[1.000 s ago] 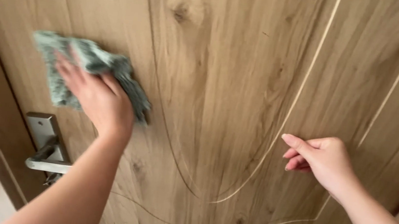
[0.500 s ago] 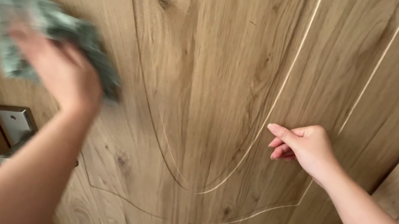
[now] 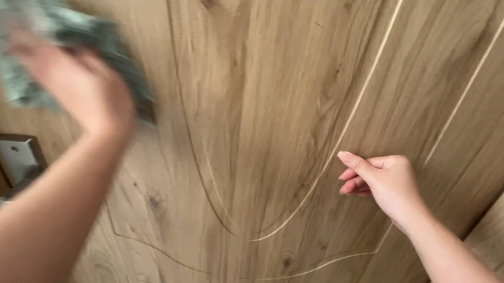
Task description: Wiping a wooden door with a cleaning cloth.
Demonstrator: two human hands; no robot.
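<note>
Wood-grain door (image 3: 271, 98) ahead, green cloth (image 3: 36, 39) pressed flat under left hand (image 3: 81, 94), swept outward and blurred since a second ago, right hand (image 3: 384, 180) loosely curled, fingertips against the panel.

You get soft, even daylight with no glare; your left hand (image 3: 79, 87) and its green cloth (image 3: 50, 34) smear with motion blur, while the door's wood grain (image 3: 271, 98) stays sharp.
</note>
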